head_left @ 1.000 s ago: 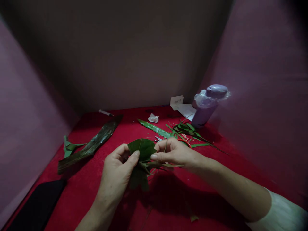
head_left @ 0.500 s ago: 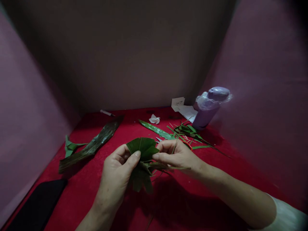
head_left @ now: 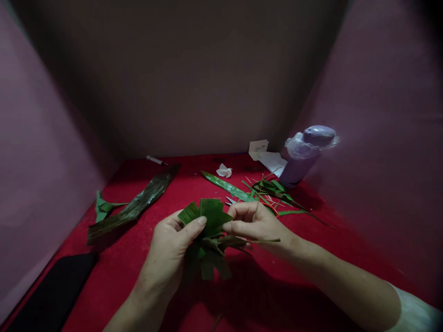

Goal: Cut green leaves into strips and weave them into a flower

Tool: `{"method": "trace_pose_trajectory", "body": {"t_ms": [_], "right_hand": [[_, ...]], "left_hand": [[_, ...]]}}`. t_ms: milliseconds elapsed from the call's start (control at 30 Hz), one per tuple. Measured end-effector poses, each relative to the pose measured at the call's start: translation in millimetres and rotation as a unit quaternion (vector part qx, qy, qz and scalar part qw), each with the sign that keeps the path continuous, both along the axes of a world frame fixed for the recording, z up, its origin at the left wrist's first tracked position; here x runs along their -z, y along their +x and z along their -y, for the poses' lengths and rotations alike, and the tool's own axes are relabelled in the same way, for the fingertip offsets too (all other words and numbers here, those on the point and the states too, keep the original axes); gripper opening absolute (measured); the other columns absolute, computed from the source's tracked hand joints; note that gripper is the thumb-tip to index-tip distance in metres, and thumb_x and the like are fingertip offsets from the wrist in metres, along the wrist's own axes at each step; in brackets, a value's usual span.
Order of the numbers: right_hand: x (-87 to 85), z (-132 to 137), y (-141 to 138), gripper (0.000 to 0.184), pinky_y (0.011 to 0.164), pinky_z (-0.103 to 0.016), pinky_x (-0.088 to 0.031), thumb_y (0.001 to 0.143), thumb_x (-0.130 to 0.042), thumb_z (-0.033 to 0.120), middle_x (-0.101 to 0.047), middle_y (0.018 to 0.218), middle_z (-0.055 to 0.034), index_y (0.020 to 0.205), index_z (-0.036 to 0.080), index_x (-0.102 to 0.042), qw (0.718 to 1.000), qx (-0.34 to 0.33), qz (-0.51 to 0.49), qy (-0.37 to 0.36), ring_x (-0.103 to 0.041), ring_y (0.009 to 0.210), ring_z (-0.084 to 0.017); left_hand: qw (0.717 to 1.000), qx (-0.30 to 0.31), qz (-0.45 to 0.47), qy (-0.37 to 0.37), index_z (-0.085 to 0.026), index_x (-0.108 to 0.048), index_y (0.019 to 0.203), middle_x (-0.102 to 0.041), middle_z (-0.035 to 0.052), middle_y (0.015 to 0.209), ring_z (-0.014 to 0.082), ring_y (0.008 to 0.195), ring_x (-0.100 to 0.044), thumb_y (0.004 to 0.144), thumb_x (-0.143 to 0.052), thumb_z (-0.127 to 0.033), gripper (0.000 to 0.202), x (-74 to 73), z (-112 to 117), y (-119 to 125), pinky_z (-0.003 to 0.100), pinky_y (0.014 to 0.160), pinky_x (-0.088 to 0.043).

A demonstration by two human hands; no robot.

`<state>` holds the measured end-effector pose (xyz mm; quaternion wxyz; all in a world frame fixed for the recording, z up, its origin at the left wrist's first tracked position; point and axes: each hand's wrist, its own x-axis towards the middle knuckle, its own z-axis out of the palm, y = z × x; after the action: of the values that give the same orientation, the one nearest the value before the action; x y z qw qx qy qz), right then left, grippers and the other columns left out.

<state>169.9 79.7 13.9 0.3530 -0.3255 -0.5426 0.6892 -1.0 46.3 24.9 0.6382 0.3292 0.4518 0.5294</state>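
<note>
My left hand [head_left: 168, 251] is closed on a green leaf bundle [head_left: 212, 211], its thumb pressed flat on the front. The bundle's upper part fans out in cut, squared flaps, and more leaf strips hang below. My right hand [head_left: 259, 226] pinches the right edge of the fan between thumb and fingers. Dry, brownish strands [head_left: 238, 240] stick out to the right beneath that hand. Just behind it lie scissors [head_left: 272, 209] with an orange handle, partly covered by the hand and leaves. A long green leaf [head_left: 226, 186] stretches out beyond the bundle.
On the red cloth lie a long dark leaf [head_left: 138, 204], a folded green leaf piece [head_left: 103, 206], a syringe-like item [head_left: 155, 160], a crumpled tissue [head_left: 224, 171] and leaf scraps with toothpicks [head_left: 273, 188]. A purple container [head_left: 298, 167] stands at back right. A black flat object [head_left: 55, 290] is front left.
The flaps at the top of the leaf bundle have spread apart, with a gap now showing between them. Both hands keep their hold and sit slightly further right in view.
</note>
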Motion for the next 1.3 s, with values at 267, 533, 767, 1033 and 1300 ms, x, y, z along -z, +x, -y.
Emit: {"method": "trace_pose_trajectory", "body": {"t_ms": [267, 533, 767, 1033, 1300], "right_hand": [[0.2, -0.7, -3.7, 0.026, 0.040, -0.016, -0.030, 0.069, -0.072, 0.034, -0.050, 0.051, 0.0064, 0.069, 0.016, -0.053, 0.999, -0.020, -0.025, -0.022, -0.039, 0.040, -0.003], [0.2, 0.5, -2.9, 0.024, 0.045, -0.016, -0.036, 0.071, -0.070, 0.033, -0.050, 0.053, 0.0053, 0.066, 0.014, -0.057, 0.999, 0.012, -0.025, -0.017, -0.044, 0.044, -0.004], [-0.8, 2.4, -2.4, 0.023, 0.040, -0.014, -0.034, 0.073, -0.067, 0.026, -0.048, 0.047, 0.0064, 0.059, 0.013, -0.054, 1.000, 0.021, -0.020, 0.005, -0.040, 0.040, -0.003], [-1.1, 3.0, -2.4, 0.024, 0.040, -0.014, -0.032, 0.074, -0.066, 0.023, -0.045, 0.045, 0.0074, 0.057, 0.014, -0.051, 0.999, 0.039, -0.001, 0.014, -0.038, 0.039, -0.003], [1.0, 5.5, -3.2, 0.027, 0.040, -0.014, -0.032, 0.072, -0.068, 0.028, -0.047, 0.046, 0.0065, 0.058, 0.015, -0.050, 0.999, 0.051, 0.007, -0.006, -0.041, 0.040, -0.003]], "left_hand": [[1.000, -0.010, -0.013, 0.008, -0.011, -0.068, 0.085, -0.072, 0.0073, 0.069, 0.0179, 0.055, -0.065, 0.068, -0.072, -0.024, 0.022, 1.5, 2.1, 1.8, 0.029, 0.053, -0.054], [1.000, 0.007, -0.013, 0.015, -0.011, -0.068, 0.089, -0.072, 0.0082, 0.073, 0.0168, 0.057, -0.064, 0.069, -0.071, -0.025, 0.025, 2.6, 3.6, 7.1, 0.028, 0.055, -0.053], [1.000, 0.019, -0.005, -0.009, -0.011, -0.070, 0.092, -0.071, 0.0081, 0.068, 0.0176, 0.055, -0.064, 0.075, -0.065, -0.030, 0.025, 3.7, 3.1, 8.8, 0.028, 0.052, -0.052], [1.000, 0.004, -0.012, 0.004, -0.014, -0.069, 0.097, -0.070, 0.0050, 0.067, 0.0156, 0.055, -0.063, 0.077, -0.063, -0.030, 0.026, 4.6, 3.8, 9.2, 0.026, 0.053, -0.052], [1.000, 0.001, -0.013, 0.015, -0.014, -0.067, 0.100, -0.071, 0.0063, 0.073, 0.0165, 0.063, -0.065, 0.078, -0.061, -0.030, 0.028, 5.2, 2.5, 8.5, 0.023, 0.054, -0.051]]}}
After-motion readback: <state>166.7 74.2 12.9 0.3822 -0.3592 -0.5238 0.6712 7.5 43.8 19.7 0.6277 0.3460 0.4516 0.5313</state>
